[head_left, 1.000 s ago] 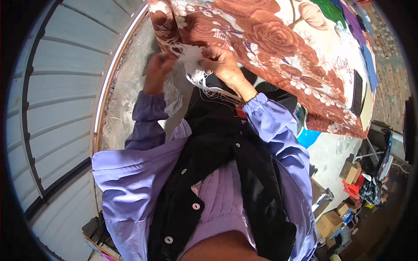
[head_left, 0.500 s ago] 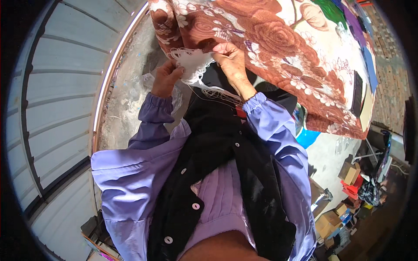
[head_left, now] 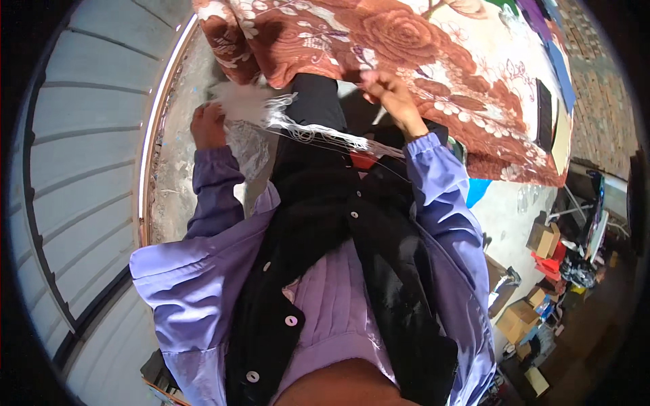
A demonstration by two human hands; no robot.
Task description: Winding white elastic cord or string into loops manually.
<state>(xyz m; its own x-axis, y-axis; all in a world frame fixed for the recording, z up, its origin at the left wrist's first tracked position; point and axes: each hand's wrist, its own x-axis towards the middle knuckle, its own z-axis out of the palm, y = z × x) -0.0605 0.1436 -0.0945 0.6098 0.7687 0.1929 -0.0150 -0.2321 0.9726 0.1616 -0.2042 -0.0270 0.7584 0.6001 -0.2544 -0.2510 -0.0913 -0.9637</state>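
My left hand (head_left: 208, 126) is closed on a bundle of white thread (head_left: 249, 103), whose fluffy mass is blurred by motion. From it loose looped strands (head_left: 318, 130) stretch across my lap toward my right wrist, over my black trousers (head_left: 313, 101). Apart from the bundle, up and to the right, my right hand (head_left: 394, 100) hovers before the edge of a brown and cream floral cloth (head_left: 406, 40). Its fingers are bent in toward the thumb; whatever they pinch, if anything, is too fine and blurred to make out.
A dark oblong object (head_left: 544, 115) lies on the floral cloth at the right. Pale ribbed metal panels (head_left: 88, 128) rise on the left. Cardboard boxes (head_left: 518, 321) and mixed clutter stand at the lower right. A blue item (head_left: 478, 191) shows beneath the cloth.
My hands have moved apart: the left went left and down with the thread bundle, the right went right, off the bundle. The strands now spread out between them.
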